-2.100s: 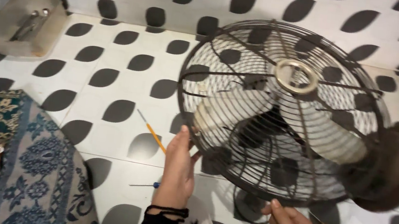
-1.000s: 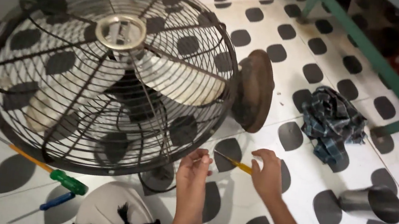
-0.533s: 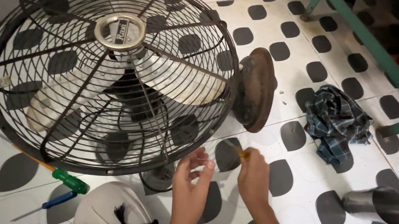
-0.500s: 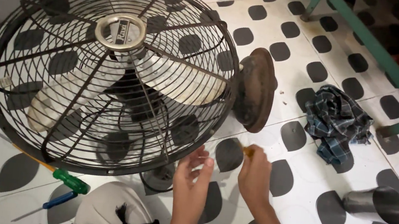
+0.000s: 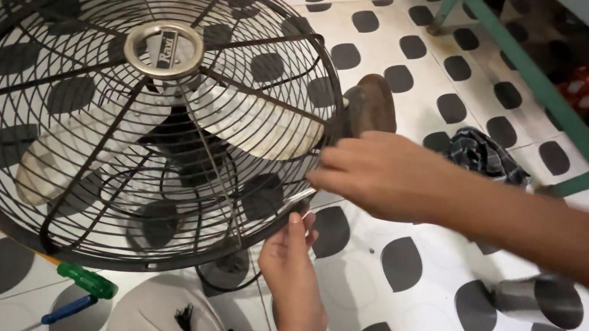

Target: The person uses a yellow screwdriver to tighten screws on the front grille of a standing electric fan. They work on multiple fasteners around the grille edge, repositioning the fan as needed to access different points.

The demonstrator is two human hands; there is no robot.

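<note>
A black wire fan guard stands on the tiled floor, with pale blades and a round silver hub cap behind it. The brown motor housing sticks out at its back right. My left hand reaches up from below and pinches the guard's lower right rim with its fingertips. Coming in from the right, my right hand closes its fingers on the guard's right rim, just above the left hand. No tool shows in either hand.
A green-handled screwdriver and a blue-handled one lie under the guard at the lower left. A dark cloth, a metal cylinder and a green metal frame are to the right. The fan's base stands beside my left wrist.
The yellow-handled screwdriver is no longer seen in my right hand, which has risen to the guard's right rim. My left hand has stayed at the lower rim. The view has moved closer.
</note>
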